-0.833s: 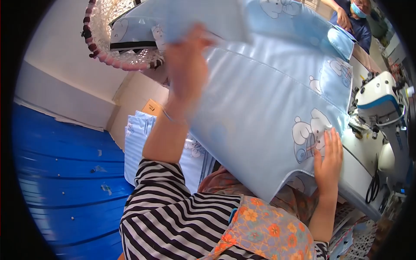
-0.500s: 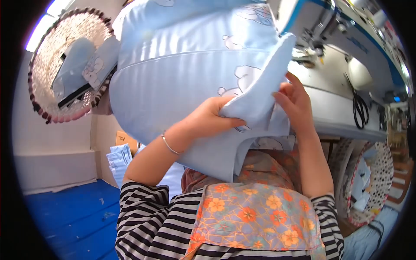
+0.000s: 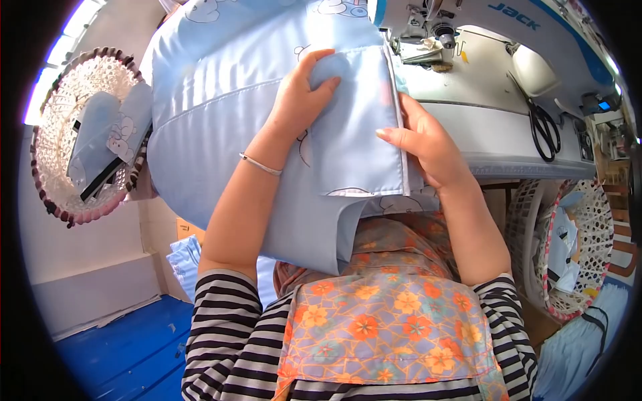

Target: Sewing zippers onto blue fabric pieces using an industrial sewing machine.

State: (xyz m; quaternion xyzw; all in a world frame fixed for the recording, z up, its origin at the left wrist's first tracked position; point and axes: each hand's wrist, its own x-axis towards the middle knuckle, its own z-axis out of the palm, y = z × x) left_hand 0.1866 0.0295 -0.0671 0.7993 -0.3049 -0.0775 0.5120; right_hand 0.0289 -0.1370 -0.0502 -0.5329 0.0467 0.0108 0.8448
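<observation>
Small blue panel held in both hands, left of sewing machine

Sewing machine (image 3: 562, 67) = landmark. Scissors (image 3: 533, 110) on table (image 3: 461, 120), below machine's arm. Big blue sheet (image 3: 214, 134) spreads left of machine, under small panel (image 3: 358, 120); panel's at machine's near-left, just short of needle area. Left hand (image 3: 302, 90) pinches panel's far-left corner; right hand (image 3: 431, 144) grips its right edge, thumb on top.

Left basket (image 3: 40, 154), far left of machine: blue pieces (image 3: 93, 140), black strip (image 3: 103, 180). Right basket (image 3: 595, 240), below machine: pale blue pieces, mostly hidden.

Table's front edge runs below machine; bare tabletop between right hand and scissors. Sheet's near edge droops toward the apron (image 3: 384, 327).
</observation>
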